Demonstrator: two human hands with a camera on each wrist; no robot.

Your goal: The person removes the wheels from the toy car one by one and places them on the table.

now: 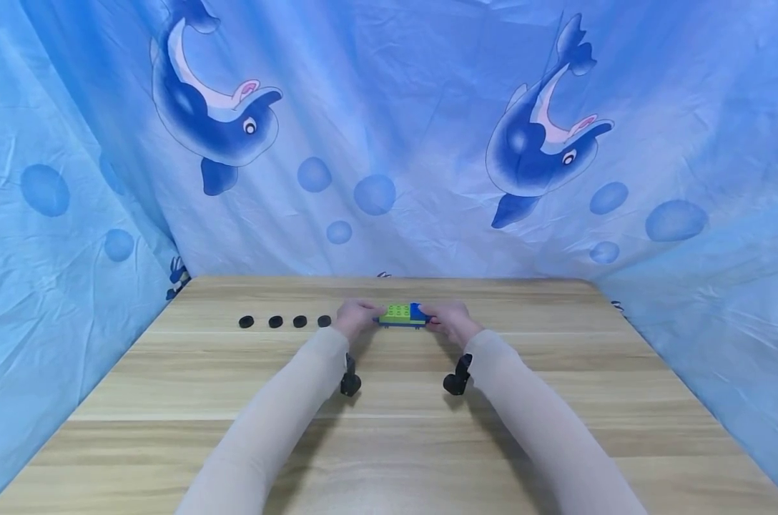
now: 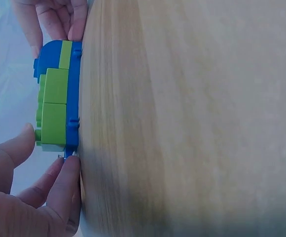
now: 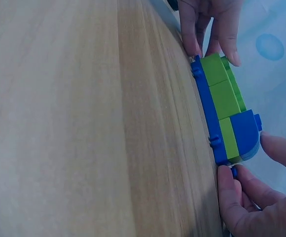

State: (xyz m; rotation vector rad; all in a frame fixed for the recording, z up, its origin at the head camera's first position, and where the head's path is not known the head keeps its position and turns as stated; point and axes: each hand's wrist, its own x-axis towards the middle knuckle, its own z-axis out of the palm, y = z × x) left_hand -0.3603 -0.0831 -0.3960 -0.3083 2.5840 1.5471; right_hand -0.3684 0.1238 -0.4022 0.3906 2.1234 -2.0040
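A toy car body of building blocks point(image 1: 398, 313) lies between both hands near the table's far side. It has a long blue base point(image 2: 72, 98), green studded blocks point(image 2: 54, 121) and a rounded blue block point(image 3: 244, 132) at the right end. Small blue pegs stick out along the base's side. My left hand point(image 1: 357, 316) holds the left end, thumb by the green studs and fingers at the base. At the other end my right hand point(image 1: 455, 322) grips with its thumb against the rounded blue block and fingers low by the base.
Several black toy wheels point(image 1: 276, 322) lie in a row to the left of my left hand. The wooden table point(image 1: 389, 443) ends at a blue curtain point(image 1: 427, 129) printed with dolphins. A black wrist camera point(image 1: 350, 379) hangs under each forearm.
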